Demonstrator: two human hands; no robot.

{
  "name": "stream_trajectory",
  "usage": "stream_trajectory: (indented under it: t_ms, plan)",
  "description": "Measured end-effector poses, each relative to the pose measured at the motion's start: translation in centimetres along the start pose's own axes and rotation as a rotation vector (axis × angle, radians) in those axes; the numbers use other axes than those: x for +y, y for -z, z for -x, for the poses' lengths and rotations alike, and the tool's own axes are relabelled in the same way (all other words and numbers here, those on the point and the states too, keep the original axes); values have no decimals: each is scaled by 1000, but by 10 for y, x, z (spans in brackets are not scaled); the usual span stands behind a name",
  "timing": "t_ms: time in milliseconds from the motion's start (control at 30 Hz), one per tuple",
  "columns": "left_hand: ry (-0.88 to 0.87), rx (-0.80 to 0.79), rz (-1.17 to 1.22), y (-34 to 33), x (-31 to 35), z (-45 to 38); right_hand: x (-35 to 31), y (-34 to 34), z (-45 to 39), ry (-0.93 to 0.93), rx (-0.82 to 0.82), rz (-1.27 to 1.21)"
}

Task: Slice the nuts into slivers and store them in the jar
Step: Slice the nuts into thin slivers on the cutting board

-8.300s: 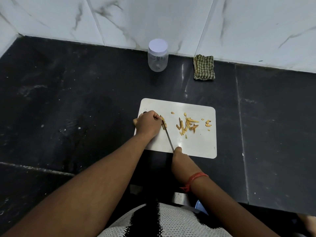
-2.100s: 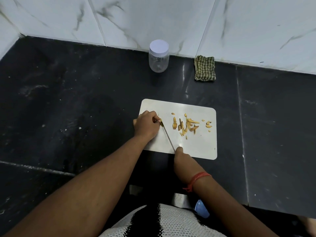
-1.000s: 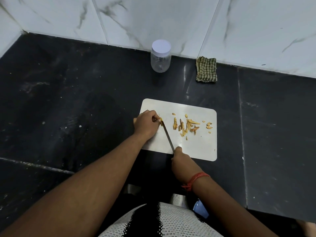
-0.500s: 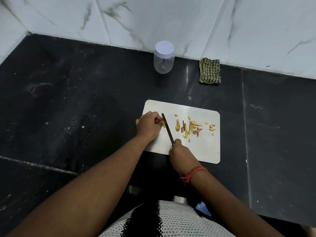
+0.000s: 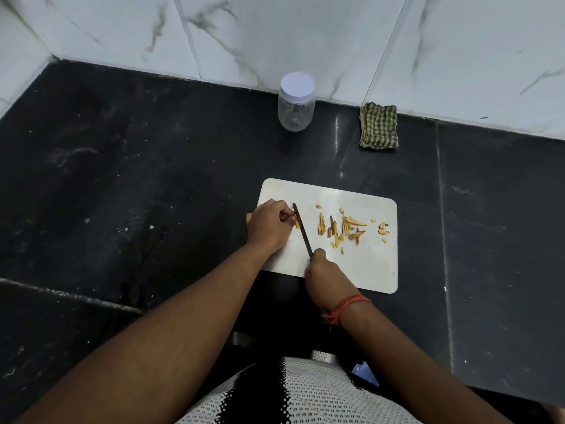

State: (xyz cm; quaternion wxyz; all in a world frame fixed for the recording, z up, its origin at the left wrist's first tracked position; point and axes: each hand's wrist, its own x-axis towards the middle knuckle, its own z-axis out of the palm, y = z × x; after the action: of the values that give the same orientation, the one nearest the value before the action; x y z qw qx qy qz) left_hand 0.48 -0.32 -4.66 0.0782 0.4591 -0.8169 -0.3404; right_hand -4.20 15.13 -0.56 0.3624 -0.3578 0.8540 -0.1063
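Note:
A white cutting board (image 5: 367, 270) lies on the black counter. My left hand (image 5: 269, 224) sits at the board's left side and pinches a small piece of nut (image 5: 297, 223) with its fingertips. My right hand (image 5: 321, 270) grips the handle of a knife (image 5: 302, 231), whose thin blade lies right beside that nut. Several yellow nut slivers (image 5: 344, 229) are scattered across the middle and right of the board. A clear plastic jar (image 5: 296, 102) with a white lid on stands upright near the back wall.
A folded green checked cloth (image 5: 379, 125) lies against the white marble wall (image 5: 305, 35) to the right of the jar. The black stone counter (image 5: 122, 194) stretches wide to the left and right of the board.
The knife has gone on slicing next to my left fingertips. A few more slivers lie in the pile than 8 seconds ago, and my right hand has slid forward onto the board's front edge.

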Motion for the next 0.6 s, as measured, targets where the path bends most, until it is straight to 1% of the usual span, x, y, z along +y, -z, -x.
stream_trajectory:
  t_ms: [167,333,500,600]
  plan:
    - [24,-11,7,1,2,0,-6,5,-4,-27,-15,82]
    - [49,11,0,-1,5,2,8,-5,15,-43,-58,68]
    - [45,-16,-3,1,5,1,3,1,1,-54,-36,61]
    - [41,-8,3,1,6,2,10,-10,19,-43,-61,81]
